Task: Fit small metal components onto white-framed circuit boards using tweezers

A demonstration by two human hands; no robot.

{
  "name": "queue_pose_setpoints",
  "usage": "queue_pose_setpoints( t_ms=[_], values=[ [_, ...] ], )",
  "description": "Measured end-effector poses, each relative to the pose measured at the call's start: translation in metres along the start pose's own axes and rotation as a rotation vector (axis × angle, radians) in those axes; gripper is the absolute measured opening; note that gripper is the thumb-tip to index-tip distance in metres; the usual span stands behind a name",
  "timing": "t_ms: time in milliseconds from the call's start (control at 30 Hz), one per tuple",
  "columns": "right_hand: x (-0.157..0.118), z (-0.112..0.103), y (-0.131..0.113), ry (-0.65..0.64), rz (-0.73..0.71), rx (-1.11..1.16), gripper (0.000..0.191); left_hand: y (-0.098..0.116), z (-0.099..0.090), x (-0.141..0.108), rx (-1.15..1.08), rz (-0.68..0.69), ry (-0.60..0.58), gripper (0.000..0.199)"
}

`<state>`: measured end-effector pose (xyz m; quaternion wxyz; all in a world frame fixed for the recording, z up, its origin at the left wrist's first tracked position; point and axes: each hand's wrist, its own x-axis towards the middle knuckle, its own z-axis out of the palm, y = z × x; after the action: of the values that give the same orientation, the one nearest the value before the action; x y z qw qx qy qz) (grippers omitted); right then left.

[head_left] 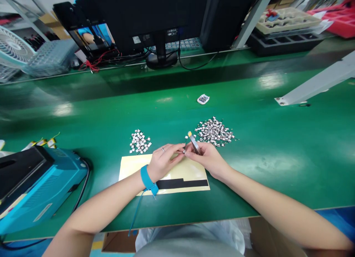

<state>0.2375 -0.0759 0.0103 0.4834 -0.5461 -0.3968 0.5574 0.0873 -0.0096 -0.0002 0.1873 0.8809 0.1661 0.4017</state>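
My left hand (163, 159), wearing a ring and a blue wrist strap (148, 179), is above a pale yellow sheet (133, 164). Its fingertips are closed on a tiny silvery part (184, 151), mostly hidden. Close against it, my right hand (208, 157) grips metal tweezers (194, 144) with a yellow end pointing up and away. A black adhesive strip (180, 183) with a stepped edge lies along the sheet's near side. Beyond my left hand sits a small pile of silvery parts (140, 141); a larger pile (215, 131) lies just past my right hand.
A small white-rimmed electronic device (203, 99) lies farther back on the green table (266, 138). At left stands a blue and black machine (55, 179) with a cable. A monitor (155, 13) faces away at the back, and a grey metal post (316, 81) slants at right.
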Motion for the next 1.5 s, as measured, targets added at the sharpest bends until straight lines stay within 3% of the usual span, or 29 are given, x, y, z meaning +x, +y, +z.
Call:
queue_pose_setpoints(
  t_ms=[233, 367, 500, 733, 1000, 1167, 1267, 1367, 1433, 1500],
  values=[
    [0.001, 0.004, 0.002, 0.063, 0.012, 0.137, 0.020, 0.000, 0.000, -0.001, 0.010, 0.029, -0.022, 0.021],
    [0.003, -0.005, 0.002, -0.008, 0.055, 0.170, 0.024, 0.002, -0.002, 0.001, -0.018, -0.008, 0.008, 0.017],
    [0.005, -0.012, -0.001, -0.088, 0.074, 0.078, 0.023, 0.003, -0.002, 0.001, -0.045, -0.031, 0.003, 0.012],
    [0.004, -0.006, -0.006, -0.052, 0.078, -0.041, 0.032, 0.003, 0.001, -0.001, -0.092, -0.064, -0.048, 0.011],
    [0.004, -0.014, -0.006, -0.155, 0.037, -0.076, 0.027, 0.007, -0.002, 0.000, -0.189, -0.273, -0.066, 0.016],
    [0.005, -0.012, -0.006, -0.096, 0.055, -0.123, 0.030, 0.003, 0.004, -0.002, -0.248, -0.291, -0.115, 0.020],
    [0.006, -0.018, -0.006, 0.067, -0.060, -0.384, 0.022, -0.005, -0.001, 0.006, -0.090, -0.204, -0.224, 0.017],
    [0.004, -0.027, -0.009, 0.272, -0.276, -0.825, 0.013, -0.022, -0.022, 0.020, 0.265, -0.138, -0.406, 0.011],
    [-0.003, -0.028, -0.011, 0.256, -0.316, -1.023, 0.012, -0.036, -0.041, 0.028, 0.502, -0.187, -0.534, 0.013],
    [-0.014, -0.021, -0.011, 0.099, -0.303, -1.098, 0.012, -0.050, -0.057, 0.032, 0.666, -0.266, -0.613, 0.011]
  ],
)
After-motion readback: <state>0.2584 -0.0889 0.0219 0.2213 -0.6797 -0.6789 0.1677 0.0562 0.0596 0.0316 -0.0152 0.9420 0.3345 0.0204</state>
